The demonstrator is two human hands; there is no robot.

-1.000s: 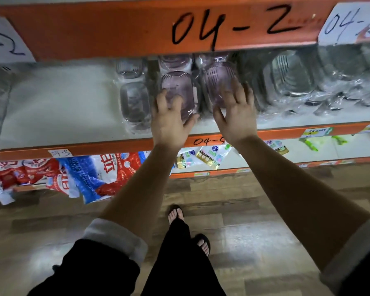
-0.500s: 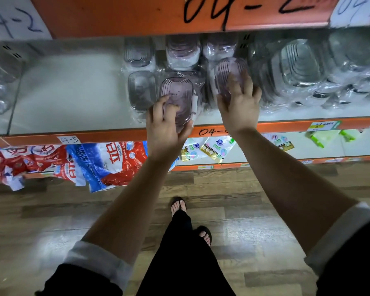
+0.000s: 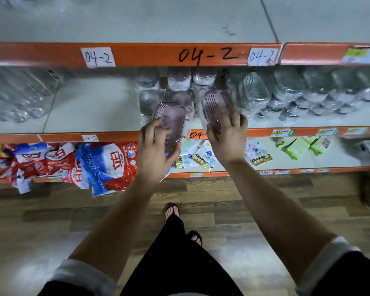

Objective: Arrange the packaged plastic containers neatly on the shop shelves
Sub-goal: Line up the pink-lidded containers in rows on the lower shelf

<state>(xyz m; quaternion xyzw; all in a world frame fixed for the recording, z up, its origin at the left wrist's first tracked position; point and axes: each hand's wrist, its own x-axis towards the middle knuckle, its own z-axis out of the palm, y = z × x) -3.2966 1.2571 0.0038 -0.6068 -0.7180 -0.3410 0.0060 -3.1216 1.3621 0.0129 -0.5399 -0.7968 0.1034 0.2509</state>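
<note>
Both hands are up at the middle shelf (image 3: 90,107), centre of the frame, each holding a wrapped, purple-tinted plastic container. The left hand (image 3: 156,150) has its grip clamped on the left container (image 3: 170,119), thumb on the box's right side and fingers curled over its ribbed top; that box hangs over the shelf's orange front edge (image 3: 51,137). The right hand (image 3: 228,139) has its grip closed round the near end of the right container (image 3: 216,105), which tilts upward just beside the other, with a narrow gap between them. Behind both, further into the shelf, more packaged containers (image 3: 179,79) stand in rows, some purple, some clear. To the right lies a heap of clear wrapped tubs (image 3: 286,92). On the lower shelf, at the left of the frame, red and blue detergent bags (image 3: 107,165) spill over the edge. Below is a wood-look floor (image 3: 51,210) and a sandalled foot (image 3: 172,210)
</note>
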